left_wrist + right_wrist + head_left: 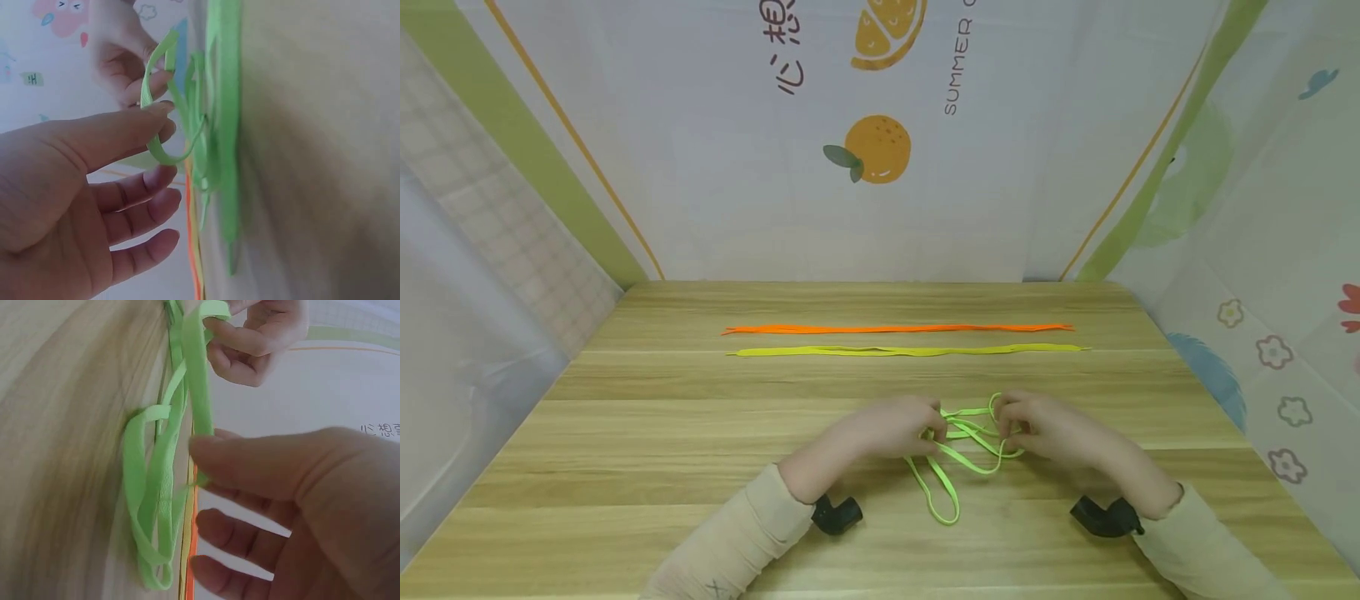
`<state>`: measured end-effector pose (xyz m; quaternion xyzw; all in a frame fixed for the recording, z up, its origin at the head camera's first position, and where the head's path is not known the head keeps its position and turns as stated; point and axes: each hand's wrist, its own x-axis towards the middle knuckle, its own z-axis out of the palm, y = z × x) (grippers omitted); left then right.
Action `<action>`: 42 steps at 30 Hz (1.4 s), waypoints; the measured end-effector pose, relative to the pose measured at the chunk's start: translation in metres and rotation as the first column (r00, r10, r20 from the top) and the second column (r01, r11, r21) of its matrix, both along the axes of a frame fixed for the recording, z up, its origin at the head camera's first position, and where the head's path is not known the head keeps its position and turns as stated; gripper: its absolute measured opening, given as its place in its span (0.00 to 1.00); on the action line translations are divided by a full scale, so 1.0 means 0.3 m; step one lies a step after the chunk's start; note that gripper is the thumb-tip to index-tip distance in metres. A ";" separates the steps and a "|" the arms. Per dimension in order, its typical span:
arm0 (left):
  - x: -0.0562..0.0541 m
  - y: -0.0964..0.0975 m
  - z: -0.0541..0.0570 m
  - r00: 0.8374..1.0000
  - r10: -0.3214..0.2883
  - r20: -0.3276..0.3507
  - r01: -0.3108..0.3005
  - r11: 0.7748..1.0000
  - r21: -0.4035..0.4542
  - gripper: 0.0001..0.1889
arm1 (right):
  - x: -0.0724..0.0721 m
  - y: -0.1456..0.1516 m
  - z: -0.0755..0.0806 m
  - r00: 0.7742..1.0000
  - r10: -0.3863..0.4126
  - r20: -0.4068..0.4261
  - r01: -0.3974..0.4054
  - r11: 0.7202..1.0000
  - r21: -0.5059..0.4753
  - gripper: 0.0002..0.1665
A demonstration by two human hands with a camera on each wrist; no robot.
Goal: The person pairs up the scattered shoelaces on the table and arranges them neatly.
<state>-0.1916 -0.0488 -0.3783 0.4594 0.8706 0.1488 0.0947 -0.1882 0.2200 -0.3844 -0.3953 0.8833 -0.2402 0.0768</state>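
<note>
A bright green flat shoelace lies in loose loops on the wooden table between the two hands, partly lifted. My left hand pinches a strand of it between thumb and index finger, the other fingers spread loosely in the left wrist view. Across from it, my right hand pinches another part of the same lace with thumb and fingertips. One loop hangs toward the near side of the left hand. Some strands behind the fingers are hidden.
Beyond the hands, a yellow shoelace and an orange shoelace lie straight, folded lengthwise and parallel across the table. A printed white curtain stands behind the far edge. Black curved pieces sit at both wrists.
</note>
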 end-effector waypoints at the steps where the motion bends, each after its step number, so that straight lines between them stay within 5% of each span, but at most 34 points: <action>1: -0.004 -0.003 0.002 1.000 0.000 0.005 0.000 1.000 0.012 0.03 | 0.000 0.000 0.002 1.000 0.005 -0.003 -0.005 1.000 -0.008 0.09; 10: -0.009 -0.030 0.042 0.998 0.002 0.056 -0.006 0.998 0.069 0.02 | 0.005 0.011 0.010 1.000 -0.009 -0.010 0.008 0.996 -0.094 0.15; 21: -0.020 -0.075 0.090 0.990 -0.016 0.141 -0.007 0.987 0.158 0.04 | 0.006 0.022 0.038 0.998 -0.008 -0.057 0.000 0.991 -0.132 0.11; 29: -0.032 -0.139 0.144 0.997 0.032 0.071 -0.046 0.978 0.203 0.02 | 0.009 0.038 0.059 0.998 -0.058 -0.030 0.053 0.990 -0.134 0.04; 42: -0.038 -0.200 0.190 0.988 0.071 0.135 -0.099 0.972 0.215 0.04 | 0.023 0.047 0.092 0.995 -0.100 -0.007 0.098 0.984 -0.147 0.09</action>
